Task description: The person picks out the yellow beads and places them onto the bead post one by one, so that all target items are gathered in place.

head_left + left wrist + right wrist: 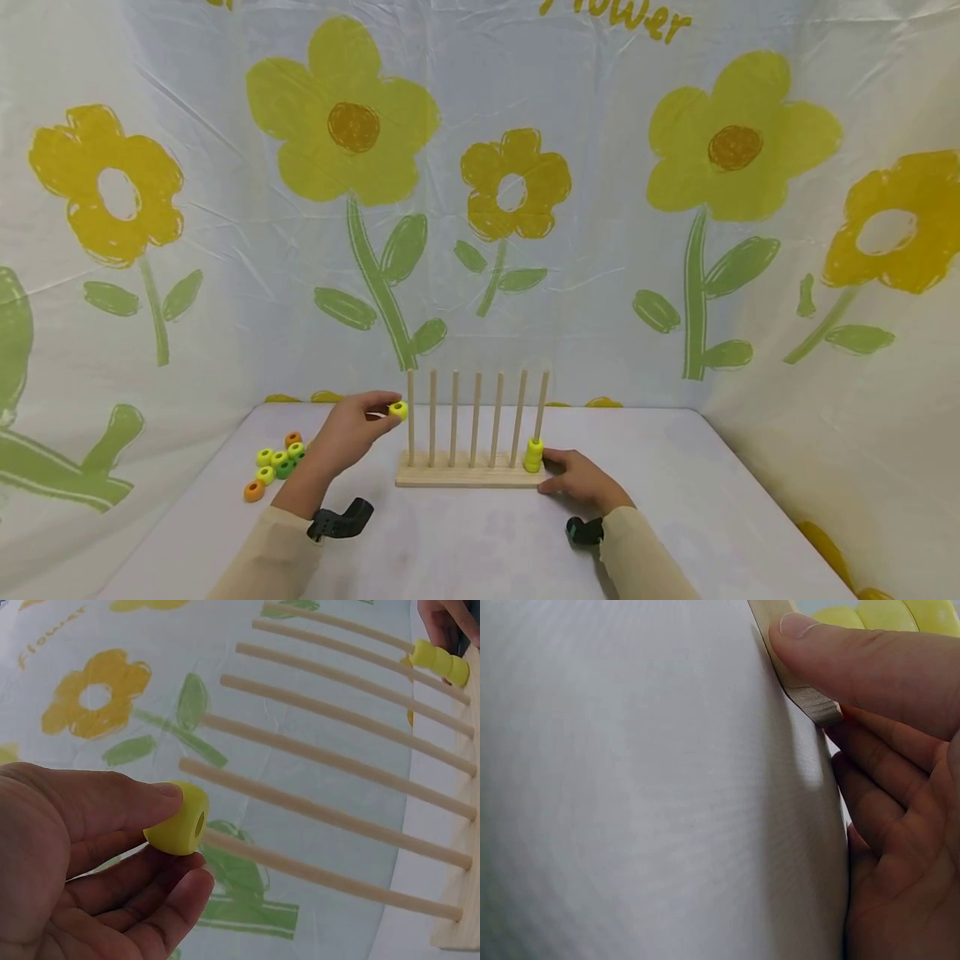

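Observation:
My left hand [352, 429] pinches a yellow bead [180, 821] between thumb and fingers, its hole showing. In the head view that bead is just left of the leftmost peg [410, 417], below the peg's top. The wooden peg rack [472, 477] has a row of several upright pegs on a flat base. Stacked yellow beads [533, 456] sit low on the rightmost peg. My right hand [585, 481] grips the right end of the base, its thumb [840, 656] on the near side and its fingers around the end.
Left of the rack, loose yellow, green and orange beads [265, 457] lie on the white table [465, 550], partly behind the left forearm. A flower-printed cloth [585, 317] hangs behind the table and along its sides.

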A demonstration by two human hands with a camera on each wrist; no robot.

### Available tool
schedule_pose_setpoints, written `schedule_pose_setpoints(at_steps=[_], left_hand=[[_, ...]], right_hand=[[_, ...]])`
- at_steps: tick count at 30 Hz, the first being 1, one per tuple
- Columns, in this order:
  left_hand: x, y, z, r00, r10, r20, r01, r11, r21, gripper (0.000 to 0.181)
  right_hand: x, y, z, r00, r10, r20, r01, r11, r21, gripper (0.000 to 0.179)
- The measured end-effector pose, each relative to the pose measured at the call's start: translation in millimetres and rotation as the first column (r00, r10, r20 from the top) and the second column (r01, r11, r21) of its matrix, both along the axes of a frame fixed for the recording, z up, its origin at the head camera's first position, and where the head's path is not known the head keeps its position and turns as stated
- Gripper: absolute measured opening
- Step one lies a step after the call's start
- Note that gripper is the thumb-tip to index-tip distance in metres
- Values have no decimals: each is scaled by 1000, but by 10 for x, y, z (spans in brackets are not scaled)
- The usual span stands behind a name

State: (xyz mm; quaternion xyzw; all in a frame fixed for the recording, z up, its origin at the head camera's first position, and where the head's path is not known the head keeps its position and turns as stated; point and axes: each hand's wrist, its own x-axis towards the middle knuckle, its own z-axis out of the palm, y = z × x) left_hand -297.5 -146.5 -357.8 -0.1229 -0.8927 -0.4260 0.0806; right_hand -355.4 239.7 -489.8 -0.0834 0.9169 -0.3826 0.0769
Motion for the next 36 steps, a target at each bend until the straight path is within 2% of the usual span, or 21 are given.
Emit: schedule_pose_setpoints(at_steps=[6,18,36], left_hand=[[-7,120,93,1000,-23,-7,24,999,35,39],[-64,402,197,997,-67,-34,69,995,72,40],[-106,784,280,992,-107,-67,115,987,113,37]], right_hand=[[-13,4,7,1000,-10,-4,10,1000,-6,75],[-29,9,-10,1000,-6,-6,6,1000,-7,74],[-25,28,-36,1000,24,-13,-24,1000,-12,75]])
